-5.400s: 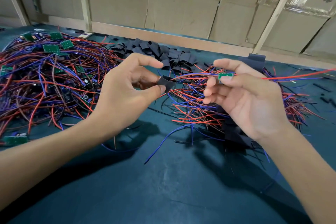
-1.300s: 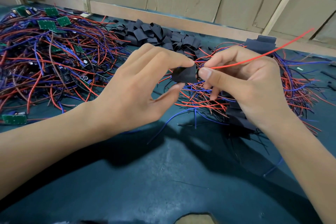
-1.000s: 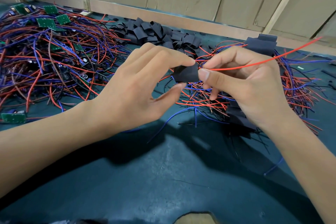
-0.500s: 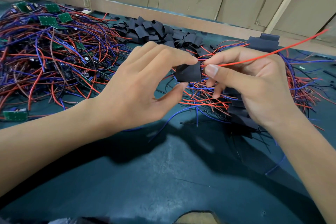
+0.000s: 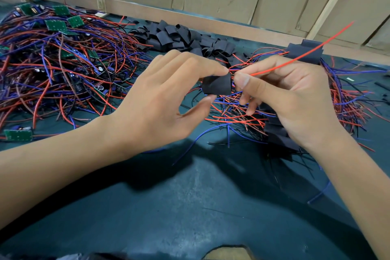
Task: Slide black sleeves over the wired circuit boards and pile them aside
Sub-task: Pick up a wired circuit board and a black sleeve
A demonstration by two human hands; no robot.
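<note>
Left hand (image 5: 156, 99) pinches black sleeve (image 5: 217, 84) between fingertips and thumb, mouth facing right hand (image 5: 282, 95) — which pinches the red wire (image 5: 299, 58), presumably feeding the hidden board in; sleeved pile (image 5: 278, 133) lies under right wrist

Bright overhead light — dark shadows under hands (image 5: 221, 91); wide-angle edge warping.

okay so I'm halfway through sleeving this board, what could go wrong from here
1. The left hand pinches the black sleeve only at its edges; it may slip or buckle as the board goes in.
2. The red wire sticks out past the right hand and could catch the loose wires on the table underneath.
3. The board itself is hidden, so a crooked fit might go unnoticed.
</note>
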